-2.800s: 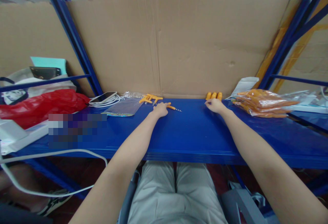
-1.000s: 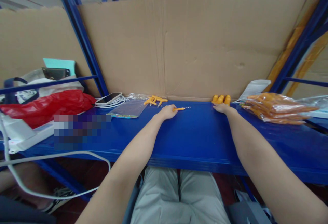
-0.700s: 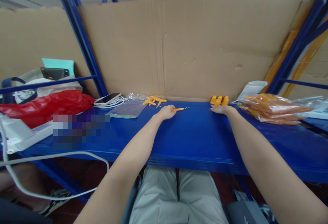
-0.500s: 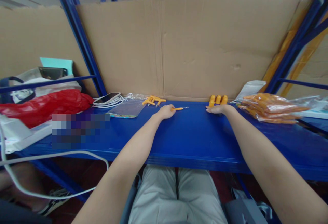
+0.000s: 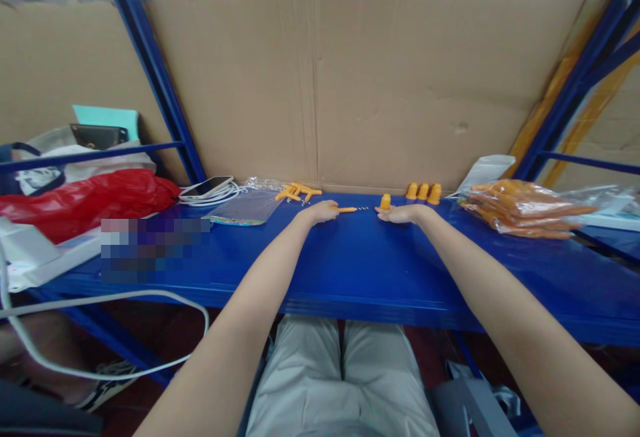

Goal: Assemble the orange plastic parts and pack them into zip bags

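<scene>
My left hand [image 5: 317, 212] rests on the blue shelf [image 5: 360, 263], fingers closed on the orange stem of a small corkscrew [image 5: 350, 209] whose metal spiral points right. My right hand [image 5: 401, 213] lies just to the right, fingers pinched on a small orange cap [image 5: 385, 202] held close to the spiral's tip. Three more orange caps [image 5: 423, 191] stand in a row against the cardboard behind my right hand. Several orange T-shaped handles [image 5: 297, 192] lie behind my left hand.
A clear plastic bag [image 5: 245, 207], a phone [image 5: 205, 187] and a white cable [image 5: 215, 195] lie left of the handles. A bag of orange parts [image 5: 520, 207] sits at right. A red bag [image 5: 85, 200] lies far left. Cardboard [image 5: 350, 90] backs the shelf.
My right hand took one orange cap from the row by the cardboard and carried it left toward the corkscrew's tip. My left hand stayed on the corkscrew.
</scene>
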Motion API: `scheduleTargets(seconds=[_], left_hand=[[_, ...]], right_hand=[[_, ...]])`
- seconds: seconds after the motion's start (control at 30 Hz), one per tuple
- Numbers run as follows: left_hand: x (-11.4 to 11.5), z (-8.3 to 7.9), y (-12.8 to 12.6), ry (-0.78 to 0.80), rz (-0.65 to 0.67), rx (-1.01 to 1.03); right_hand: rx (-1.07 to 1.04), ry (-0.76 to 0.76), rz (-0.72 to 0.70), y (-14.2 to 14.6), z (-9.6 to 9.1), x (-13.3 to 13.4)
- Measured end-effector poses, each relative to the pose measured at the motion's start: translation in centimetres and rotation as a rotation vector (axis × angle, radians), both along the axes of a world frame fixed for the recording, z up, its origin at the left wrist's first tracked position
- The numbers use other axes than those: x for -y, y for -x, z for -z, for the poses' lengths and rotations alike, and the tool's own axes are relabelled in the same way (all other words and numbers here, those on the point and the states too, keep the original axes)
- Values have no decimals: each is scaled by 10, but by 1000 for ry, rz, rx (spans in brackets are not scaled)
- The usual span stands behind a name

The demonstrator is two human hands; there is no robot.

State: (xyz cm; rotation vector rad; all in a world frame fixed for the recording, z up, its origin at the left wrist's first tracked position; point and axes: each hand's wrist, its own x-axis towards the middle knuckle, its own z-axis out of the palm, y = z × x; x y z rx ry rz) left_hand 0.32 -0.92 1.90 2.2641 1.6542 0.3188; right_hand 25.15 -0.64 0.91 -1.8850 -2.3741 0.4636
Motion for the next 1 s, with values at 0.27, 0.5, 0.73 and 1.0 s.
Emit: scheduleTargets(seconds=[0.27,0.5,0.73,1.0], left_hand=[[-13,-4,1,116,21,3],[-3,2,-1,21,-31,94],[1,11,-3,-207,-59,-80],[1,9,3,-222,11,-39]], right_hand=[[61,96,55,9,-6,15],[95,37,6,6,4,10],[137,-164,57,9,10,15],[161,-437,-11,5,-1,19]])
